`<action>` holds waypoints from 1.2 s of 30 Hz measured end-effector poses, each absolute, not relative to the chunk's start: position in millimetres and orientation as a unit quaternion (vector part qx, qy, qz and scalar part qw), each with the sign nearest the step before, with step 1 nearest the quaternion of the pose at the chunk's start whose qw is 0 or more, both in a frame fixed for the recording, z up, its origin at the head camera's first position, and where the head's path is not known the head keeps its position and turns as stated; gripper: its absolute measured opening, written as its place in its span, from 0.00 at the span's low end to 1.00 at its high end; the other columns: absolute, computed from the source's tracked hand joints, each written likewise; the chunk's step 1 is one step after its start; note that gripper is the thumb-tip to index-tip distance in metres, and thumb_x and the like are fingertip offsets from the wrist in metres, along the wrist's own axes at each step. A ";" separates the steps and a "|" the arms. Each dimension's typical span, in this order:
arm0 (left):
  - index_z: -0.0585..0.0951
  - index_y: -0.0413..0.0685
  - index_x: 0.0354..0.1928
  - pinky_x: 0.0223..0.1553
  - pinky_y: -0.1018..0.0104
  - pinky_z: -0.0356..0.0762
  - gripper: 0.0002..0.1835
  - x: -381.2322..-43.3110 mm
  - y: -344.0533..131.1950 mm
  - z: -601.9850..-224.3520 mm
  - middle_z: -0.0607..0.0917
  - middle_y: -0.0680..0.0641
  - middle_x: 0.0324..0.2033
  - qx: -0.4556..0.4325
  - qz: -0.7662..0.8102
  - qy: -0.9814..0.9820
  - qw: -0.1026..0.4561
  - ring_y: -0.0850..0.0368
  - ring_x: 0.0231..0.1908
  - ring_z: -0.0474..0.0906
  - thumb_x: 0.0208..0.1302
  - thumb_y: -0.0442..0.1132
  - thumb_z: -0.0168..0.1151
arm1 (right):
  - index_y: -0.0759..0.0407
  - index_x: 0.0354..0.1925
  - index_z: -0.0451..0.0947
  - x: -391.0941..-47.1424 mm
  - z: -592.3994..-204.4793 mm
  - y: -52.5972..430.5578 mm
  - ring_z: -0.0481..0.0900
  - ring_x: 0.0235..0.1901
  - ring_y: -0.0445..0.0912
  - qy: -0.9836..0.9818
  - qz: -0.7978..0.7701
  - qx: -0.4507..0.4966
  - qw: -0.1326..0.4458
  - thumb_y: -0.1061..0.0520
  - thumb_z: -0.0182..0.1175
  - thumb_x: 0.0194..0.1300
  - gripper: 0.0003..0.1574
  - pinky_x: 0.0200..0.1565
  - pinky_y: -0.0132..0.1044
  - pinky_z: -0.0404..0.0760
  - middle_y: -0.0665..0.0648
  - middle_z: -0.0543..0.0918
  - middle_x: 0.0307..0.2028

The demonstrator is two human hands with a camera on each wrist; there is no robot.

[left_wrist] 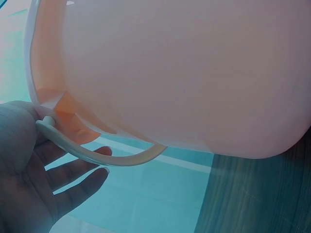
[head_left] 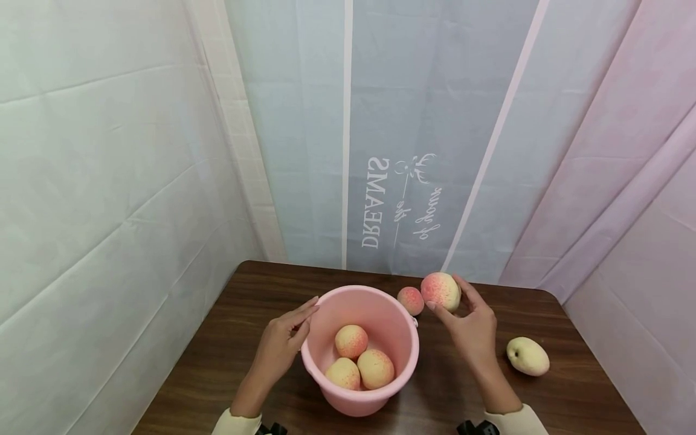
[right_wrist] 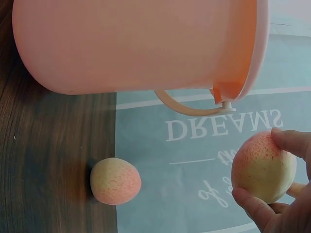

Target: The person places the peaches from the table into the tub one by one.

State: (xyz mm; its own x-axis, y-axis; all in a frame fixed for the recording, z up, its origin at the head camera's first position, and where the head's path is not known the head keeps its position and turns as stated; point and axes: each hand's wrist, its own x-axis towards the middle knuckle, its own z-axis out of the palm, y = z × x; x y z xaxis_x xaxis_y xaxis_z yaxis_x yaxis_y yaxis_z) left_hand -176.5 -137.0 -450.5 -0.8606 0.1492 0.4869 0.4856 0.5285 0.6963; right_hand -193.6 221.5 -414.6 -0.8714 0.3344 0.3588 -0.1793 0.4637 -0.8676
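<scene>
A pink bucket (head_left: 359, 396) stands on the table with three peaches in it, one of them a yellow-pink peach (head_left: 376, 368). My left hand (head_left: 284, 341) rests at the bucket's left rim, its fingers fairly straight; the left wrist view shows the fingers (left_wrist: 80, 187) spread by the bucket's handle (left_wrist: 121, 160). Right of the bucket, my right hand (head_left: 472, 323) holds a large peach (head_left: 441, 292) up between thumb and fingers. In the right wrist view this peach (right_wrist: 264, 167) is well above the table. Another peach (head_left: 411, 301) sits on the table behind the bucket's right rim.
A pale yellow oval fruit (head_left: 528, 356) lies on the right of the dark wooden table (head_left: 576, 386). Behind the table's far edge hangs a grey-blue curtain (head_left: 435, 121) with printed lettering. A white fabric wall (head_left: 109, 211) runs along the left side.
</scene>
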 end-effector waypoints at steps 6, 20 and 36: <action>0.84 0.50 0.60 0.33 0.70 0.77 0.18 -176.4 -137.0 -451.4 0.80 0.54 0.63 -0.175 -0.454 -0.855 0.179 0.59 0.39 0.78 0.72 0.31 0.60 | 0.54 0.69 0.74 -193.0 -414.9 220.7 0.79 0.49 0.36 -0.816 0.521 -0.043 0.247 0.54 0.80 0.52 0.47 0.38 0.20 0.79 0.58 0.83 0.58; 0.84 0.50 0.60 0.34 0.69 0.78 0.18 -178.0 -137.0 -456.2 0.80 0.55 0.63 -0.176 -0.459 -0.853 0.177 0.59 0.40 0.78 0.72 0.31 0.59 | 0.54 0.69 0.75 -188.5 -414.0 212.3 0.79 0.52 0.42 -0.809 0.534 -0.035 0.242 0.57 0.81 0.51 0.47 0.39 0.23 0.80 0.56 0.81 0.60; 0.84 0.51 0.61 0.33 0.69 0.77 0.18 -177.3 -136.6 -455.8 0.79 0.57 0.64 -0.172 -0.453 -0.858 0.171 0.59 0.40 0.78 0.73 0.32 0.60 | 0.53 0.67 0.76 -180.2 -412.6 204.5 0.80 0.48 0.37 -0.805 0.540 -0.018 0.245 0.58 0.81 0.51 0.46 0.39 0.24 0.81 0.56 0.83 0.58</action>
State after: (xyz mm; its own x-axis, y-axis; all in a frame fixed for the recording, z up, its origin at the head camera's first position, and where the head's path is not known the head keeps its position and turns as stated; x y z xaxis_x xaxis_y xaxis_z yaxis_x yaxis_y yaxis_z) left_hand -177.3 -136.6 -455.8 -0.8824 0.1397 0.4494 0.4498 0.5308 0.7183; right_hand -180.2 204.5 -412.6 -0.8795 0.2936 0.3745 -0.2354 0.4156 -0.8786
